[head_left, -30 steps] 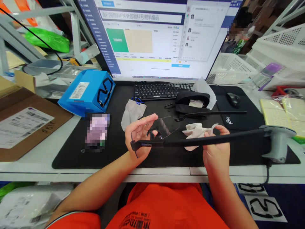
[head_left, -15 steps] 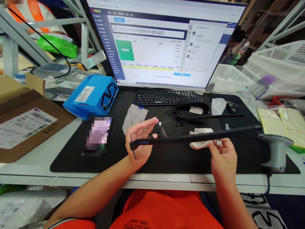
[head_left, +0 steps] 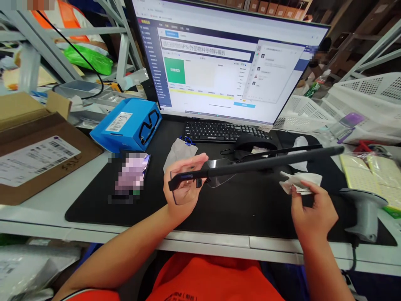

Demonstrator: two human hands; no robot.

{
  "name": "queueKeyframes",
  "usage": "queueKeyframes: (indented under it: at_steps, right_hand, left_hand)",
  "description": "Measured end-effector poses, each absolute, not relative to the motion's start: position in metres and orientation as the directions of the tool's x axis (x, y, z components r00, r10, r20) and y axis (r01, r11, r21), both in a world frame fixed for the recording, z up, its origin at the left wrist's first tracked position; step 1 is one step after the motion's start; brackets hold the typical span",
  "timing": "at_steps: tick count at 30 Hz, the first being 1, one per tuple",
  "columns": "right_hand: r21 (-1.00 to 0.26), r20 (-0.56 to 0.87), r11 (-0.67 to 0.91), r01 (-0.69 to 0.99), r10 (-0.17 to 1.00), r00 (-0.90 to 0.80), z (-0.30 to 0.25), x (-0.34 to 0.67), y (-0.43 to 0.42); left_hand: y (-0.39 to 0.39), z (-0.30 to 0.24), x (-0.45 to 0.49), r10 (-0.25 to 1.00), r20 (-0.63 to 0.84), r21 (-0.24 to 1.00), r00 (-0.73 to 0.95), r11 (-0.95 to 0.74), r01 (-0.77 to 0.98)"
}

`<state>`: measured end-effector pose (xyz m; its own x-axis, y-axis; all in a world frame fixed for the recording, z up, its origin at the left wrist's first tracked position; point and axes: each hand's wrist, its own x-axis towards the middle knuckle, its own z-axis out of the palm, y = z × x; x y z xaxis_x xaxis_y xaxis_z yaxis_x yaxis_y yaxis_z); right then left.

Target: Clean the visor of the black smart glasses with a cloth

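Glasses (head_left: 200,177) in left hand (head_left: 184,188), temples pointing right, seemingly level.

A lit monitor (head_left: 219,71) stands at twelve o'clock, a blue box (head_left: 127,125) at ten, a grey scanner (head_left: 363,209) at four.

The glasses (head_left: 206,175) are held up above the black desk mat, front end gripped in the left hand (head_left: 184,184) — clear lenses in a thin dark rim, one lens showing against the palm, the other just to its right. Their two long black temple arms are unfolded and stretch away to the right, the nearer one thick and straight, the farther one thinner, both tilting slightly upward. The white cloth (head_left: 300,182) is crumpled and pinched in the fingertips of the right hand (head_left: 313,213) — below the temples' far end, apart from them.
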<state>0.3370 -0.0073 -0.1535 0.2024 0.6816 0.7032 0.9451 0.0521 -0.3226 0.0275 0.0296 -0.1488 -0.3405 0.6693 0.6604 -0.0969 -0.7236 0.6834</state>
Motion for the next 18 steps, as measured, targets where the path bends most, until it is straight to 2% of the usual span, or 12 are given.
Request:
queueKeyframes:
  at_steps: [2, 4, 6, 10, 18]
  right_hand:
    - [-0.229, 0.566, 0.044, 0.972, 0.819, 0.096, -0.154, 0.348, 0.002]
    - [-0.160, 0.315, 0.015, 0.987, 0.948, 0.037, -0.154, 0.355, 0.010]
    - [-0.120, 0.154, -0.018, 0.993, 0.987, 0.036, -0.154, 0.358, 0.016]
    - [-0.089, 0.203, -0.001, 0.996, 0.979, 0.019, -0.151, 0.356, 0.020]
    - [-0.075, 0.250, 0.153, 0.985, 0.959, -0.130, -0.137, 0.343, 0.054]
  left_hand:
    - [0.031, -0.147, 0.027, 0.634, 0.679, 0.653, -0.370, -0.752, -0.092]
    - [0.032, -0.144, 0.026, 0.598, 0.708, 0.614, -0.376, -0.784, -0.091]
    - [0.031, -0.140, 0.024, 0.596, 0.719, 0.610, -0.358, -0.787, -0.086]
    - [0.028, -0.135, 0.022, 0.605, 0.726, 0.617, -0.327, -0.783, -0.078]
    - [0.032, -0.134, 0.019, 0.552, 0.767, 0.576, -0.327, -0.817, -0.030]
